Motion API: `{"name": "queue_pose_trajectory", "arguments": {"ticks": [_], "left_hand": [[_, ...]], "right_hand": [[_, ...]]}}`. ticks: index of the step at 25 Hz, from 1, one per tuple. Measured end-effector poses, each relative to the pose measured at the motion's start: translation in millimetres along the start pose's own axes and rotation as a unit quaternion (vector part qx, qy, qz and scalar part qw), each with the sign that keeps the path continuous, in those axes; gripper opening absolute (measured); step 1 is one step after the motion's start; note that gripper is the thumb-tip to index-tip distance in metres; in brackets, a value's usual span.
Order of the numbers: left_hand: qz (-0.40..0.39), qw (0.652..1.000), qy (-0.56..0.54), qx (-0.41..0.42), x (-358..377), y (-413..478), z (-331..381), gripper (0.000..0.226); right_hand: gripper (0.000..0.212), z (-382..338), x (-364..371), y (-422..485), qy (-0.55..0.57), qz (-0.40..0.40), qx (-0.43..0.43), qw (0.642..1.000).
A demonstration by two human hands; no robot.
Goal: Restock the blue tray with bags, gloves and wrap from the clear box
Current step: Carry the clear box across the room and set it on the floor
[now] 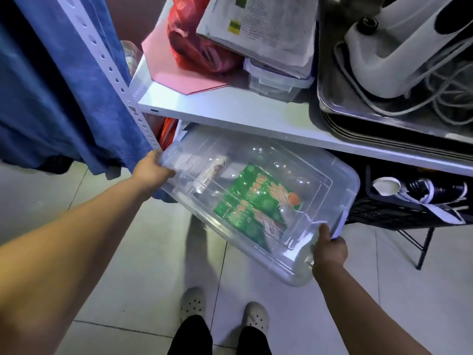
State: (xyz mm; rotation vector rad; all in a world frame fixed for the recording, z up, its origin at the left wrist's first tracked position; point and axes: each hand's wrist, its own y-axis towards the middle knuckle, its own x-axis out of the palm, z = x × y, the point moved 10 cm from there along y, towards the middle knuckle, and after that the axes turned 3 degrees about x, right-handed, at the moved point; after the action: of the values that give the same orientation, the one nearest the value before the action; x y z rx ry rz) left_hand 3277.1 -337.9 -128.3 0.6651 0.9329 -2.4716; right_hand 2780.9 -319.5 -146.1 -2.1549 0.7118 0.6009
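I hold a lidded clear box [320, 180] with both hands, half out from under a white shelf and tilted above the floor. My left hand [153, 170] grips its far left end. My right hand [330, 247] grips the near right end by the latch. Through the lid I see green glove packets [258, 201] with a hand printed on them and a pale roll [212, 172] lying beside them. The blue tray is not in view.
The white shelf [230, 108] above carries a red bag [194, 47], pink folders, papers on a small container and metal trays [384, 114] with a white appliance and cables. A perforated shelf post [112, 73] and blue cloth [58, 85] stand left. A black crate [399, 208] sits right. My feet are on the tiled floor.
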Motion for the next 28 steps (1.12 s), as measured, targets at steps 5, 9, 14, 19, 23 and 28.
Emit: {"name": "queue_pose_trajectory", "arguments": {"ticks": [5,9,14,19,23,28], "left_hand": [[-0.038,0.977,-0.205,-0.038,39.8,-36.4,-7.5,0.019],[-0.227,0.929,-0.257,-0.138,126.2,-107.5,-11.7,0.017],[-0.192,0.939,-0.259,-0.117,123.1,-95.9,-18.1,0.013],[-0.035,0.973,-0.225,-0.026,41.2,-20.9,-22.7,0.03],[-0.037,0.968,-0.247,-0.027,18.2,-8.6,-50.4,0.035],[0.0,0.936,-0.324,-0.138,26.1,-11.1,-64.3,0.016]], "right_hand": [[0.051,3.5,25.1,-29.7,0.056,0.037,0.056,0.996],[0.052,-5.1,65.3,-60.0,0.134,0.023,0.097,0.986],[0.03,-13.3,115.6,-80.2,0.188,-0.089,0.131,0.969],[0.021,-51.3,117.2,-47.2,0.212,-0.138,0.071,0.965],[0.033,-70.1,132.4,-37.2,0.134,-0.173,0.062,0.974],[0.011,-71.9,133.7,-41.2,0.168,-0.149,0.06,0.973]]}}
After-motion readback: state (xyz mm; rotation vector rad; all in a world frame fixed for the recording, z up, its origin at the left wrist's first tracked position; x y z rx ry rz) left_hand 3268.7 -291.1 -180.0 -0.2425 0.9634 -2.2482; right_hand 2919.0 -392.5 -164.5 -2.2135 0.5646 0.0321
